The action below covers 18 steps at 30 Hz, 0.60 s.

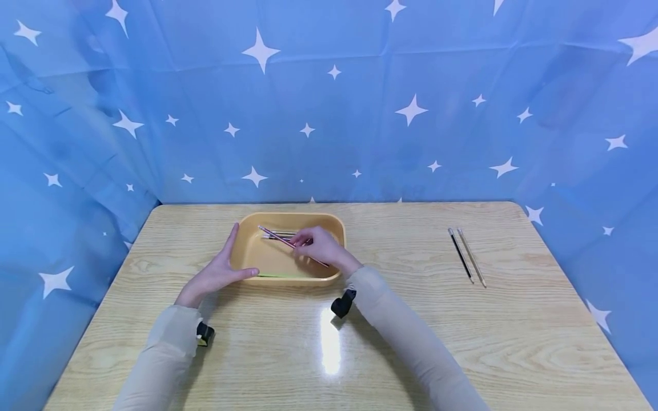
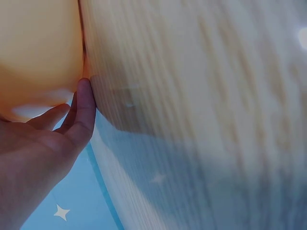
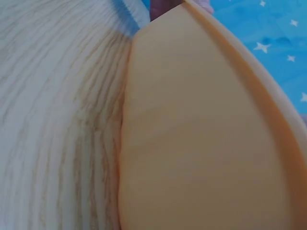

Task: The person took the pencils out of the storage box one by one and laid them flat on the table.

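Note:
An orange plastic tray (image 1: 293,217) sits on the table with several pencils (image 1: 277,233) lying near its far side. Over the tray, my right hand (image 1: 323,246) pinches a reddish pencil (image 1: 275,235) that slants from upper left to lower right. My left hand (image 1: 221,269) spans the tray's left front corner, its thumb along the front rim and its forefinger straight by the left wall. In the left wrist view, the left fingers (image 2: 85,103) touch the tray's outside low down. Only the tray's outer wall (image 3: 201,120) fills the right wrist view; the right fingertips are hidden there.
A green strip (image 1: 277,276), perhaps a pencil, lies along the tray's inner front wall. To the right, a black pencil (image 1: 460,256) and a tan pencil (image 1: 472,258) lie side by side on the wooden table (image 1: 401,240). A blue starred curtain (image 1: 349,114) borders the table's back.

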Tool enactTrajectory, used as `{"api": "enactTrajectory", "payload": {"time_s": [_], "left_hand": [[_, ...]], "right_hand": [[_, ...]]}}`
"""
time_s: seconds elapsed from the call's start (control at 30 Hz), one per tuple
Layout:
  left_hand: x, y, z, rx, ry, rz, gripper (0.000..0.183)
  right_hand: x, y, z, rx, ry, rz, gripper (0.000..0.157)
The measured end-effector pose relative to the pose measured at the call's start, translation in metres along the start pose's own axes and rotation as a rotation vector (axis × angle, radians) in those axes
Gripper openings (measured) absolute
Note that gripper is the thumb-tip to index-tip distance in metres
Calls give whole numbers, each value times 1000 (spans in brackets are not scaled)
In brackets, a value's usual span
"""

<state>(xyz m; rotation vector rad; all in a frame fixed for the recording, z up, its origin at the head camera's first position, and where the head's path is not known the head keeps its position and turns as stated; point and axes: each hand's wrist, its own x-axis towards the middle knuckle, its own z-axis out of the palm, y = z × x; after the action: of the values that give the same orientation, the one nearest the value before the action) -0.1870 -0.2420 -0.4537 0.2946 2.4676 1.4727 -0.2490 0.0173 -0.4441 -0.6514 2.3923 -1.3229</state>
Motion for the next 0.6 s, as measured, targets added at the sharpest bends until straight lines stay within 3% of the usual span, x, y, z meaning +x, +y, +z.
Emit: {"api": "enactTrajectory", "payload": {"time_s": [0.27, 0.6], "left_hand": [[0, 1, 1, 20, -6, -15, 112], [0, 0, 1, 23, -9, -13, 111]], "right_hand": [[-6, -6, -11, 94, 18, -99, 20], [-19, -11, -26, 76, 34, -137, 20]]}}
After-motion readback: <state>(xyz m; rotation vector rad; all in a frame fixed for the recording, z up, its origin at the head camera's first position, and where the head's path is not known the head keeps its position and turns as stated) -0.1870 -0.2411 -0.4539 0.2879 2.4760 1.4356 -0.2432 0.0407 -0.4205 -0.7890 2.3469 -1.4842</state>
